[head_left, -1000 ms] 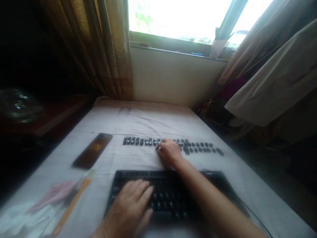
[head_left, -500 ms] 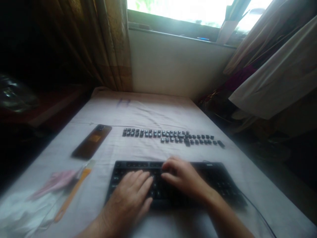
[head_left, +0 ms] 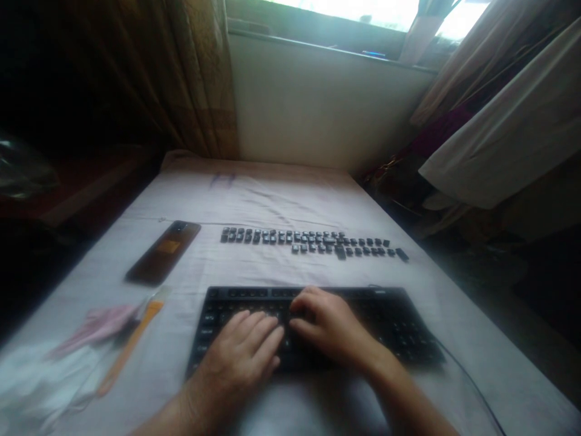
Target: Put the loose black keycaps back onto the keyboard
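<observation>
A black keyboard [head_left: 390, 321] lies on the white-covered table [head_left: 272, 194] in front of me. My left hand [head_left: 245, 351] rests flat on its left half, fingers stretched out and holding nothing. Beside it, my right hand [head_left: 329, 327] sits over the keyboard's middle with curled fingers, the tips pinched down near the upper key rows; what they hold, if anything, is hidden. Beyond the keyboard, loose black keycaps [head_left: 308, 237] lie in two rows.
A dark phone [head_left: 163, 252] lies at the left of the keycaps. An orange-handled tool [head_left: 131, 345], a pink item [head_left: 97, 324] and white plastic [head_left: 31, 381] sit at the near left. The keyboard cable [head_left: 472, 381] runs off right. Curtains and a wall stand behind.
My right hand pulled back from the row of loose keycaps to the middle of the keyboard, fingers pinched. My left hand stayed flat on the keyboard. The view tilted down.
</observation>
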Demonstrator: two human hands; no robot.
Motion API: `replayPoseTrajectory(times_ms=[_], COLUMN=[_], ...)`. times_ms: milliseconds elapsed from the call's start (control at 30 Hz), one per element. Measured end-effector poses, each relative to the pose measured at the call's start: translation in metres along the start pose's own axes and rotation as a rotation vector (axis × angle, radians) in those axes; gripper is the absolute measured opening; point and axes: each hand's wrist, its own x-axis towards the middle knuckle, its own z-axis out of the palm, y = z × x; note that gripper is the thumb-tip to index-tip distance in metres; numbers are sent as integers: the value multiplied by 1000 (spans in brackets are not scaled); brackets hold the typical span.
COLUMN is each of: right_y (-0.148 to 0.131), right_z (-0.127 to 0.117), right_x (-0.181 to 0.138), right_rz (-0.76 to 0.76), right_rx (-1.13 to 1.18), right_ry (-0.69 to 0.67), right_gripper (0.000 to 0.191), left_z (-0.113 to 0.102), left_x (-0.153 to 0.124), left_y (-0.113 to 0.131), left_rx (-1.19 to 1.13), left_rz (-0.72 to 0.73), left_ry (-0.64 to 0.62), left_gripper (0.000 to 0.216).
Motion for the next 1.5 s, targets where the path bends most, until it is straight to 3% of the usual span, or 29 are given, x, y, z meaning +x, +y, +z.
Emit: replayPoseTrajectory(times_ms=[467,800,1067,1500], right_y=[-8,8,2,8], right_z=[-4,1,4,11], right_x=[7,11,13,11], right_rz=[-5,-29,73,40], right_rx=[-145,62,17,96], right_ry=[-33,1,24,81], right_gripper=[12,16,15,15], left_z=[-4,-9,-7,-5], left_x=[8,15,13,11], left_y=[0,0,0,0], left_rx=[-50,-52,-51,-45], left_rz=[-21,-11,-16,-12], left_ry=[-155,-160,-188,-154], left_gripper=[54,51,49,47])
